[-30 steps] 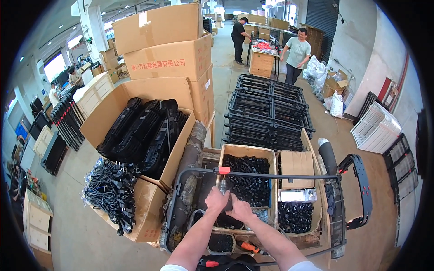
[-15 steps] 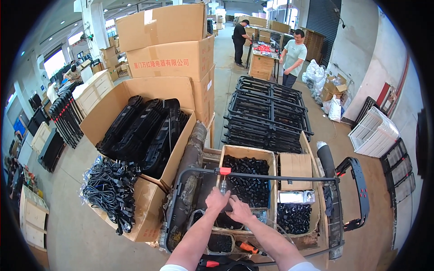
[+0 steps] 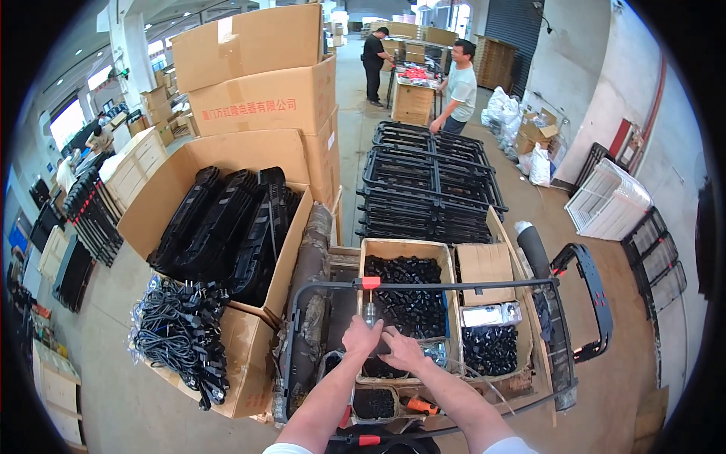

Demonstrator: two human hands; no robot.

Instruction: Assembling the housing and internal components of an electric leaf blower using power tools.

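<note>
Hands meet beneath the cart's black frame bar (image 3: 454, 286); left hand (image 3: 363, 337) clamped on a small metal part (image 3: 370, 312); right hand (image 3: 402, 349) fingers curled beside it; fitting looks unfinished, box of black parts (image 3: 408, 291) full.

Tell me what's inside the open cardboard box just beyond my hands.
The cardboard box is full of small black parts. The left hand and right hand cover its near edge, and whatever lies below the top layer is hidden.

Upright metal cylinder (image 3: 370, 314) (orange clamp (image 3: 370, 283) above)
</note>
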